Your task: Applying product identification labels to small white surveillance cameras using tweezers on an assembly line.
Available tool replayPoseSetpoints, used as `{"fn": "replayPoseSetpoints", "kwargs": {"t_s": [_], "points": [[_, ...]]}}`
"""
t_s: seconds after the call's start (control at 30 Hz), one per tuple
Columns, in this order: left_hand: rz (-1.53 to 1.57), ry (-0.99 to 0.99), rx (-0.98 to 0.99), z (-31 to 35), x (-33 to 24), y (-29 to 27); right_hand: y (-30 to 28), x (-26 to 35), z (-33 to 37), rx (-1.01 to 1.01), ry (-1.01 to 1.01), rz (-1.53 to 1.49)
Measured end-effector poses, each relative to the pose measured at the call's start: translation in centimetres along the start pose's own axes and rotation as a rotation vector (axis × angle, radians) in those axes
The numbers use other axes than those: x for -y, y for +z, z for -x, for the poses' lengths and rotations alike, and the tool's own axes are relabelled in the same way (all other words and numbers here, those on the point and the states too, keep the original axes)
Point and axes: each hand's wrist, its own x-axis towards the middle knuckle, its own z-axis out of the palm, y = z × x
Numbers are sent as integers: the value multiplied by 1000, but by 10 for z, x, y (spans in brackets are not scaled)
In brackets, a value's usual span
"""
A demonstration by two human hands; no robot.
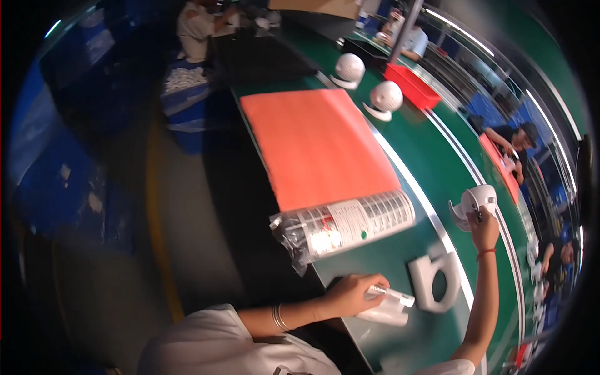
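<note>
My left hand [357,295] is closed around a glossy white plastic piece [392,312] low over the near end of the green table. My right hand [485,230] reaches out to the right with its fingers closed on a white rounded plastic housing [470,203], which has a curved lip on its left side. Something small and dark shows at those fingertips, too small to name. Between the two hands lies a white ring-shaped piece [440,284] with a blocky side and a large round hole.
A plastic-wrapped roll [359,224] lies across the table before an orange foam sheet [319,147]. Two white domed units [385,97] and a red bin [412,86] stand farther off. People work at the far end and along the right. Blue-covered containers [187,112] stand left.
</note>
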Motion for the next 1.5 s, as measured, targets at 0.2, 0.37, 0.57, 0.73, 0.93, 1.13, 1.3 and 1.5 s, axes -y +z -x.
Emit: {"fn": "replayPoseSetpoints", "kwargs": {"t_s": [0.2,0.37,0.57,0.73,0.93,1.13,1.3,1.5], "points": [[-71,-58,17,-6,-8,-7,-102,3,77,99,-19,-290],[-4,-12,30,-7,4,-3,-128,26,116,134,-53,-258],[-6,9,68,-3,0,2,-120,36,147,224,-36,-278],[68,-51,80,-2,-3,9,-112,35,169,216,21,-294],[233,-109,115,-8,-8,23,-113,46,225,-274,136,-405],[172,-128,136,-7,-4,31,-103,56,252,-497,157,-415],[180,-165,130,-6,-10,37,-103,64,267,-325,444,-928],[128,-137,57,-4,-10,39,-111,77,257,107,795,-1252]]}}
